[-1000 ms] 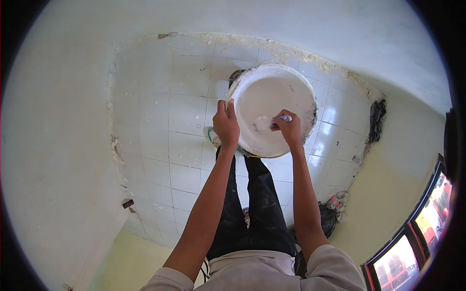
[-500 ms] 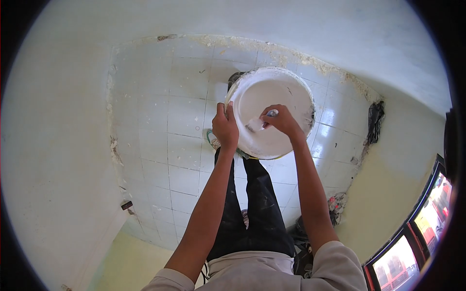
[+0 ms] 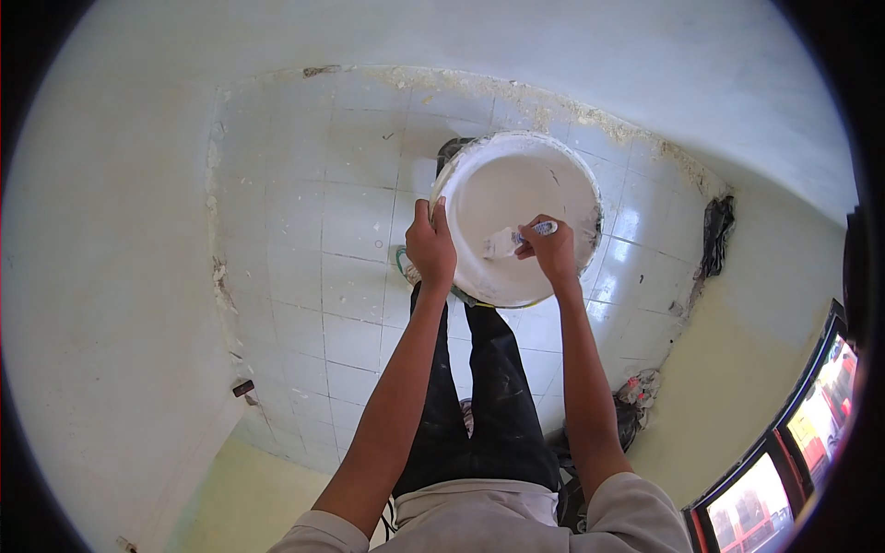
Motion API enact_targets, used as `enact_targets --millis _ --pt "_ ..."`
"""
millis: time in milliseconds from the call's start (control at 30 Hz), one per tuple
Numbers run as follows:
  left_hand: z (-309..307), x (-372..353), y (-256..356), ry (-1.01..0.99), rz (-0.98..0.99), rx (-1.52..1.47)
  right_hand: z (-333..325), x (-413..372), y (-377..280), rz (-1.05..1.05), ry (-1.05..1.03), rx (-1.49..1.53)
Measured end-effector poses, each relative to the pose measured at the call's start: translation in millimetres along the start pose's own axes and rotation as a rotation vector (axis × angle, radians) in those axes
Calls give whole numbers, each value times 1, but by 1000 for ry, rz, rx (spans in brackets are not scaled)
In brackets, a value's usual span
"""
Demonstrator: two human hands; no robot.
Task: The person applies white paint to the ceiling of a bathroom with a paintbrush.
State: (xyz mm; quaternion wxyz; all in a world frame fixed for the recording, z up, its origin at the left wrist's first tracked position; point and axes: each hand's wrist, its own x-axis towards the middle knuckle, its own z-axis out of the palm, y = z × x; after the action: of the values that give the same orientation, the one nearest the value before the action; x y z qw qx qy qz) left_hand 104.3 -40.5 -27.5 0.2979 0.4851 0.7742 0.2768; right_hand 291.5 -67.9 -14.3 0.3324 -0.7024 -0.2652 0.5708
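Note:
A large round paint bucket [image 3: 595, 184] with white-smeared walls is tilted toward me, white paint [image 3: 516, 189] inside it. My left hand [image 3: 431, 244] grips its left rim, the thumb over the edge. Inside the bucket's mouth, my right hand [image 3: 550, 244] is closed around the handle of a paintbrush [image 3: 502, 243]. The white-coated bristles point left, close to the bucket's inner lower-left wall. The handle's end sticks out above my fingers to the right.
Pale floor tiles [image 3: 355, 295] carry white splatters. Crumbling plaster [image 3: 590, 112] runs along the wall's foot. A black plastic bag [image 3: 714, 235] lies by the right wall, more bags [image 3: 636, 396] lower down. A small dark object [image 3: 242, 388] is at left. Windows [image 3: 751, 498] stand at lower right.
My right hand has moved right with the paintbrush, away from the bucket's left wall, and the brush now shows more fully. My left hand keeps its hold on the rim.

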Motion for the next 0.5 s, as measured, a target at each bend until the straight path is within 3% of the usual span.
enact_targets --millis 233,500 --pt "0 -1 2 -13 -13 3 -2 1 14 52 -68 83" --pt "0 -1 1 -25 -34 26 5 6 -3 -63 -258 -214"
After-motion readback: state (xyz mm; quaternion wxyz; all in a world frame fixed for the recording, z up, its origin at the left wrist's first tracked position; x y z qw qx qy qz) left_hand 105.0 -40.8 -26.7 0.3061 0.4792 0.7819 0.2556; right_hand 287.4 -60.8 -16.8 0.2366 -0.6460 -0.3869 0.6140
